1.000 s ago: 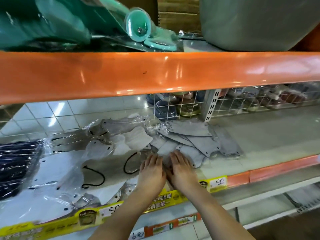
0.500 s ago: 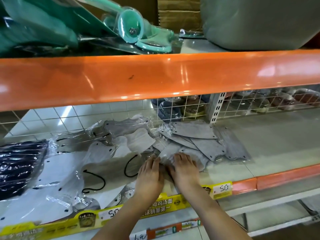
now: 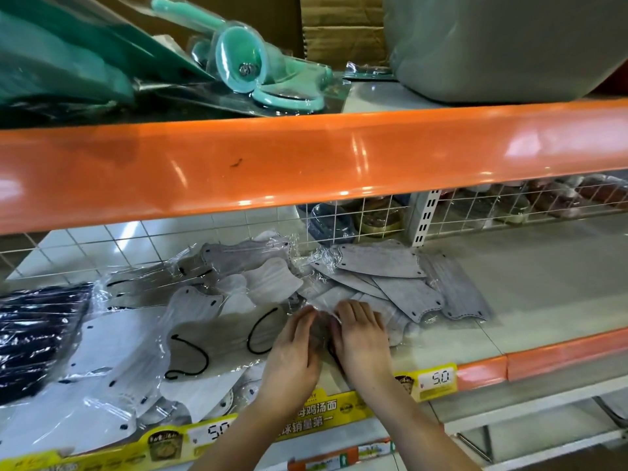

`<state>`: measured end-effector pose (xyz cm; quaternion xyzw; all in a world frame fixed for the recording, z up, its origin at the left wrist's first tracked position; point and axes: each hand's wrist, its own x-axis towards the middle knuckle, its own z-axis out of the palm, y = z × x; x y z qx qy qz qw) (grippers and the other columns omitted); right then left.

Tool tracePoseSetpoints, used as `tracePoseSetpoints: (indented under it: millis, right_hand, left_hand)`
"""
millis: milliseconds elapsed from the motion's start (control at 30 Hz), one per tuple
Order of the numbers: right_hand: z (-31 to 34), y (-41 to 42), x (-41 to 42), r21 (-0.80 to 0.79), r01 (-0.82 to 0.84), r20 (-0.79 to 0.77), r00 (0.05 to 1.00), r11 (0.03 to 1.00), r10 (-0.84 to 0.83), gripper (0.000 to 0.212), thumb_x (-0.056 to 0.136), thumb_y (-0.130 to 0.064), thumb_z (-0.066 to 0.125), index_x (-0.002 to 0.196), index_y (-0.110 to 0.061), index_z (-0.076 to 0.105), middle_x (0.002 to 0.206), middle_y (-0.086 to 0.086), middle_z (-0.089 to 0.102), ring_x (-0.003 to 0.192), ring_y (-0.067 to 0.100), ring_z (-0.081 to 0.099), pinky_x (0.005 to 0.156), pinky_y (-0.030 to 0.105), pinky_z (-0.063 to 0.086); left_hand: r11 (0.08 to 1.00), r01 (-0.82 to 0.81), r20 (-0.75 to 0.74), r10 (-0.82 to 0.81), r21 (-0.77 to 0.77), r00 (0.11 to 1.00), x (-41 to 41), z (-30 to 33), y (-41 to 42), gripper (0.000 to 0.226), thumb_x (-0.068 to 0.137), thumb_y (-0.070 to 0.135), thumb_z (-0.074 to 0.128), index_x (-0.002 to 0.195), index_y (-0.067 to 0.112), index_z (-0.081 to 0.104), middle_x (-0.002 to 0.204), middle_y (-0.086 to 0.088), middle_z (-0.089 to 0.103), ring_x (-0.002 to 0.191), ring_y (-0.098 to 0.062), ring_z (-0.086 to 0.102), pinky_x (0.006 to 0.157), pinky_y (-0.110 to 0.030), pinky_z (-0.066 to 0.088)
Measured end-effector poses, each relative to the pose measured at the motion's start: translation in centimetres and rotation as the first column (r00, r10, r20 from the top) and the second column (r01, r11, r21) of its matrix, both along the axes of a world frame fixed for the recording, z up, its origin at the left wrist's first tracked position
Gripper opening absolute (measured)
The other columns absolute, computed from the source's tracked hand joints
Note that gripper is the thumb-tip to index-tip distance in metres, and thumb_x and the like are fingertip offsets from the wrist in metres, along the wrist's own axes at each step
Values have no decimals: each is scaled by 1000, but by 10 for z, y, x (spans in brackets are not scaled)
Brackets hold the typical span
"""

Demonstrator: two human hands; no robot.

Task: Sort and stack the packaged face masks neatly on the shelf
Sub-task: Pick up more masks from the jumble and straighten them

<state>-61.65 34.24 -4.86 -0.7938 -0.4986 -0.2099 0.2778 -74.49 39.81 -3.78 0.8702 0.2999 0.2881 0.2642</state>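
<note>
Both hands reach onto the lower shelf (image 3: 530,287). My left hand (image 3: 292,355) stands on its edge and my right hand (image 3: 362,338) lies palm down. Between them a clear-wrapped mask pack (image 3: 320,322) is squeezed, its film bunched up; the thumbs are hidden. A fanned pile of grey mask packs (image 3: 390,280) lies just behind and right of the right hand. White mask packs with black ear loops (image 3: 204,338) spread out to the left. A dark navy mask pack (image 3: 34,334) sits at the far left.
An orange shelf beam (image 3: 306,164) hangs low over the work area. A white wire grid (image 3: 373,219) closes the back, with goods behind it. Yellow price strips (image 3: 438,379) line the front edge. Teal packaged items (image 3: 244,59) and a grey tub (image 3: 509,45) sit above.
Both hands slid a little deeper onto the shelf and turned inward from lying flat side by side. The clear film between them has bunched up.
</note>
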Motion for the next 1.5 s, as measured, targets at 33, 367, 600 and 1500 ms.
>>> tracePoseSetpoints:
  millis: [33,367,600,1500]
  right_hand:
    - [3,-1,-1,19,-20,-38,999,1000,21,21,91,-30,48,83,-14,60,80,1,62,73,22,60,64,34,45]
    - [55,-11,3,370,-183,-217,936,911,276,31,94,-38,45,95,-9,54,65,3,62,50,20,56,44,22,29]
    - [95,-6,-5,528,-179,-643,555,830,528,23,100,-27,44,90,-14,60,67,-15,60,62,0,55,59,15,41]
    - [48,-1,-19,136,-203,-861,461,970,217,18,90,-2,58,96,-19,63,84,-7,63,78,12,60,63,12,42]
  left_hand:
    - [999,-37,24,37,-8,999,0,2,0,51,83,14,45,134,9,48,138,-7,47,123,-22,48,102,-14,30]
    - [935,-27,173,94,-352,980,5,37,14,78,85,23,69,147,32,23,139,17,32,127,-5,35,97,-12,33]
    - [908,-4,255,122,-419,959,11,84,35,15,84,15,69,94,24,61,93,12,66,88,-8,62,72,-6,42]
    - [435,350,558,613,-830,560,-28,55,17,33,89,-9,41,109,10,60,95,-9,68,87,-25,65,68,-31,55]
